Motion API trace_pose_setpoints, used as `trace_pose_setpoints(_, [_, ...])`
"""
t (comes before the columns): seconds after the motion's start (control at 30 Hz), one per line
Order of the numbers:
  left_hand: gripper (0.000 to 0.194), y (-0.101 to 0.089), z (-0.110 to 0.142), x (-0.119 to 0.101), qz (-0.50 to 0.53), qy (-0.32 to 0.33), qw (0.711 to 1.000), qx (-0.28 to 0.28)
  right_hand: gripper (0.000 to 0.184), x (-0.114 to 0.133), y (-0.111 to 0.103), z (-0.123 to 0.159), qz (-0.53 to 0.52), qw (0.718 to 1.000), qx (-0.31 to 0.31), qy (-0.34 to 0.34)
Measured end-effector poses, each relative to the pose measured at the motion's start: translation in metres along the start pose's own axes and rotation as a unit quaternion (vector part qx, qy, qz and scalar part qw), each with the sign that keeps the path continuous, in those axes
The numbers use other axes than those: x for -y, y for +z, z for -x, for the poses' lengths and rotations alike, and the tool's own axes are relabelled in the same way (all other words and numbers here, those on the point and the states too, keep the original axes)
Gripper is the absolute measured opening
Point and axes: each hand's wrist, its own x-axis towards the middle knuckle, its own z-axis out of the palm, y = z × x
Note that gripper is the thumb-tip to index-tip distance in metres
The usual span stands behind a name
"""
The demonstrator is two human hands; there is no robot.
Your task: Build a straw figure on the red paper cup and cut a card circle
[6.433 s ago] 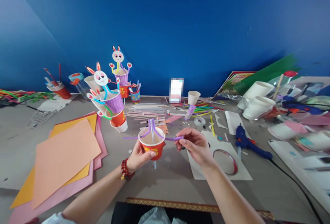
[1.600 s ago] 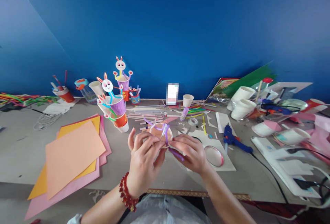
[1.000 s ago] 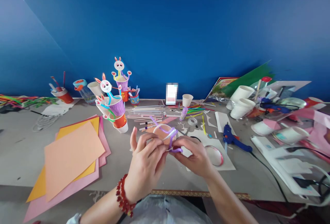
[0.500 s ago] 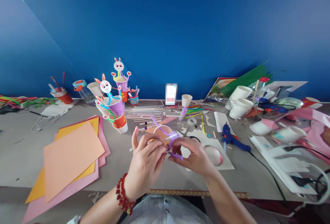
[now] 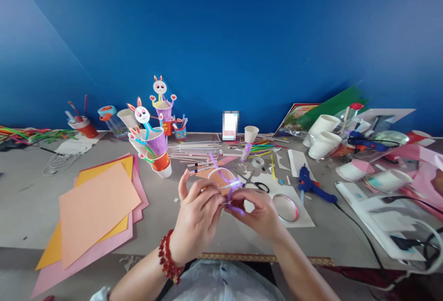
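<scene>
My left hand point(image 5: 200, 208), with a red bead bracelet at its wrist, is closed in a pinch with its little finger raised. It grips the thin white ring point(image 5: 221, 169), which looks like a cup rim. My right hand point(image 5: 258, 208) is closed on a bent purple pipe cleaner point(image 5: 236, 209) where it crosses the ring. One purple end sticks up beyond the ring and another hangs toward me. Both sets of fingertips nearly meet just above the table, and the exact contact is partly hidden.
Left are stacked coloured paper sheets point(image 5: 100, 213) and cup rabbits point(image 5: 155, 141). Ahead lie scissors point(image 5: 261, 186), a tape roll point(image 5: 257, 162) and thin sticks point(image 5: 197, 146). To the right are a cup rim point(image 5: 296, 212), a blue glue gun point(image 5: 316, 190), a power strip point(image 5: 367, 218) and white cups point(image 5: 323, 144).
Both hands keep their grip and have shifted only slightly. The ring and purple pipe cleaner have turned a little, with the upper end moving right. More of the scissors shows.
</scene>
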Motion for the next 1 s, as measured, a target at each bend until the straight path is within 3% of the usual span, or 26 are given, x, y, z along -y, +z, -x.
trace_pose_setpoints(0.47, [0.015,0.008,0.0023,0.007,-0.011,0.015,1.0,-0.012,0.004,-0.0005,0.0022,0.0033,-0.01,1.0,-0.028,0.005])
trace_pose_setpoints(1.0, [0.014,0.0045,-0.0023,0.006,0.01,0.012,1.0,-0.009,0.005,0.0023,0.0021,-0.0003,-0.036,0.999,-0.028,0.015])
